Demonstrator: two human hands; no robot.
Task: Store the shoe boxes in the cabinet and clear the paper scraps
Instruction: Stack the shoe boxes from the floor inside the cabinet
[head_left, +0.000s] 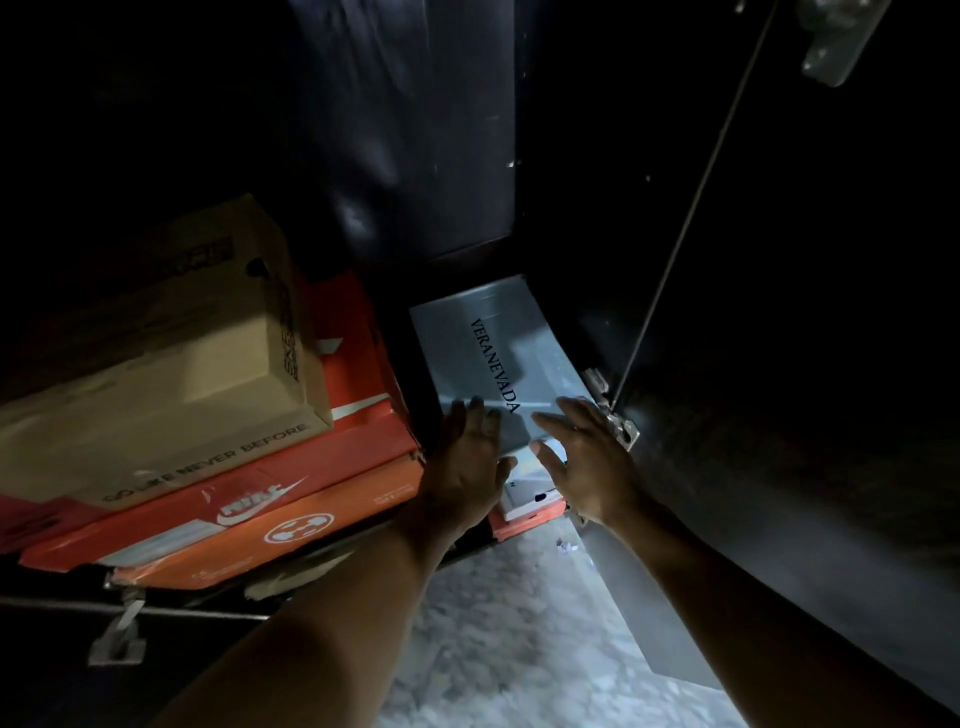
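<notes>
Just short of the grey box (483, 343), a paper scrap (563, 546) lies on the floor (519, 649). My left grip (470, 462) and right grip (587, 462), both released with fingers straight, press the box's near end inside the cabinet (405, 156). Left of it, orange boxes (311, 473) carry a brown box (182, 364).

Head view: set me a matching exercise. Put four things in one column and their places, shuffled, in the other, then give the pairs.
Things
1. tan box
2. orange Nike box
3. grey Veranevada box
4. paper scrap

Places
A. on the pale floor
B. beneath the left hand and right hand
C. topmost, at the left
D. below the tan box

Pairs: 1-C, 2-D, 3-B, 4-A
</notes>
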